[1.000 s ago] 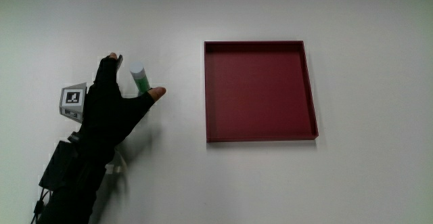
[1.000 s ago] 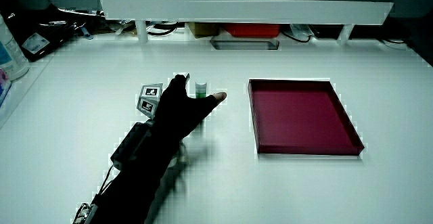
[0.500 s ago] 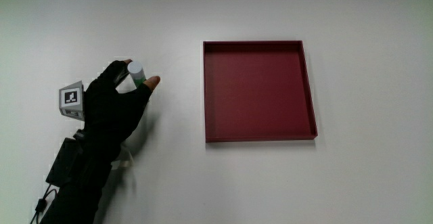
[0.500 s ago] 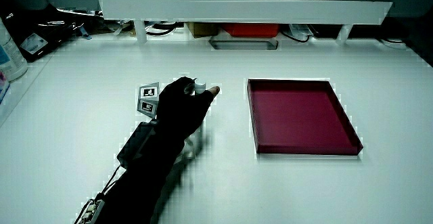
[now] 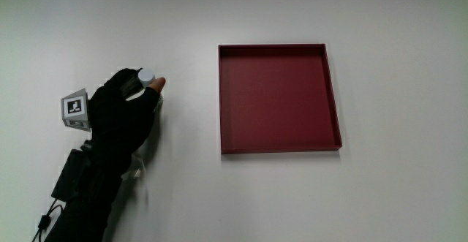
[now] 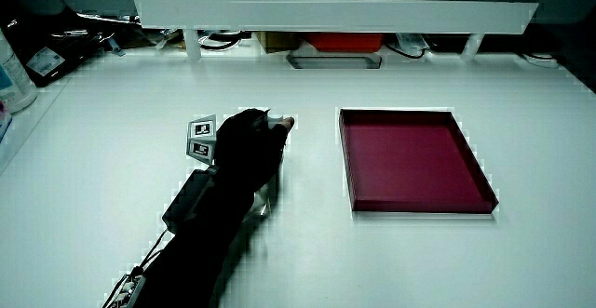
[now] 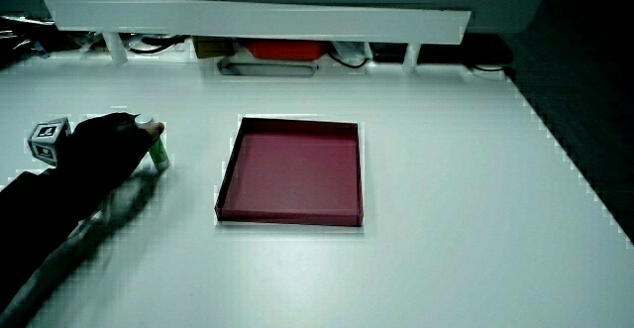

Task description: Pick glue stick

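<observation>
Green-bodied and white-capped, the glue stick (image 5: pixel 148 76) stands upright on the white table (image 5: pixel 409 198), well in from its edges, and the hand (image 5: pixel 124 114) is wrapped around it: fingers (image 5: pixel 130 81) curled over the cap, thumb tip (image 5: pixel 157 85) pressed on the side facing the red tray (image 5: pixel 278 99). In a side view the green body (image 7: pixel 158 156) shows below the glove with its base apparently on the table, so I judge the grip is made but the lift has not begun. To do it well, keep the pinch firm on the body as well as the cap, since a cap alone might pull off, and raise it straight up without tilting. The tray lies apart from the hand, nearer the middle of the table, with nothing in it. A patterned cube (image 5: pixel 74 108) sits on the back of the glove
</observation>
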`<action>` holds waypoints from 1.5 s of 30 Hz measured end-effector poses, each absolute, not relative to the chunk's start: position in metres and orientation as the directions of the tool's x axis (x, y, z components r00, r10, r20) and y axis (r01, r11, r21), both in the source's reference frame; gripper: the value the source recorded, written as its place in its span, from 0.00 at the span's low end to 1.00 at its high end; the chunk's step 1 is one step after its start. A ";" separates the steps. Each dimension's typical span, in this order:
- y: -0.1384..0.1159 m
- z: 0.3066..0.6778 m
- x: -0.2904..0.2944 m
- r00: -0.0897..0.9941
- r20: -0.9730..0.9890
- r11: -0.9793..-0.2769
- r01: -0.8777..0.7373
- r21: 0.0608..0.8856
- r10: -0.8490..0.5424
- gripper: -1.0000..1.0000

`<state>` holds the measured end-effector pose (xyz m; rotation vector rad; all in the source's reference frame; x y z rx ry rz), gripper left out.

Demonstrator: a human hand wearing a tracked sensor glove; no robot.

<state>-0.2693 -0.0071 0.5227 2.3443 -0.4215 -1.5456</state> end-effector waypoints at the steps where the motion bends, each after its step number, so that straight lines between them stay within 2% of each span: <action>1: -0.007 0.524 -0.270 0.380 -0.836 -0.915 -0.081 0.395 -0.395 0.52; 15: -0.006 0.528 -0.274 0.289 -0.880 -0.924 -0.188 0.334 -0.377 0.73; 17: -0.004 0.527 -0.275 0.286 -0.871 -0.914 -0.206 0.350 -0.398 0.77; 20: -0.004 0.530 -0.277 0.286 -0.880 -0.921 -0.212 0.327 -0.378 0.81; 23: -0.003 0.527 -0.275 0.284 -0.873 -0.913 -0.216 0.345 -0.397 0.86; 32: -0.002 0.530 -0.278 0.290 -0.880 -0.920 -0.227 0.320 -0.377 1.00; 38: -0.005 0.518 -0.277 0.281 -0.896 -0.933 -0.213 0.292 -0.344 1.00; 45: -0.020 0.483 -0.255 0.291 -0.921 -0.965 -0.117 0.235 -0.259 1.00</action>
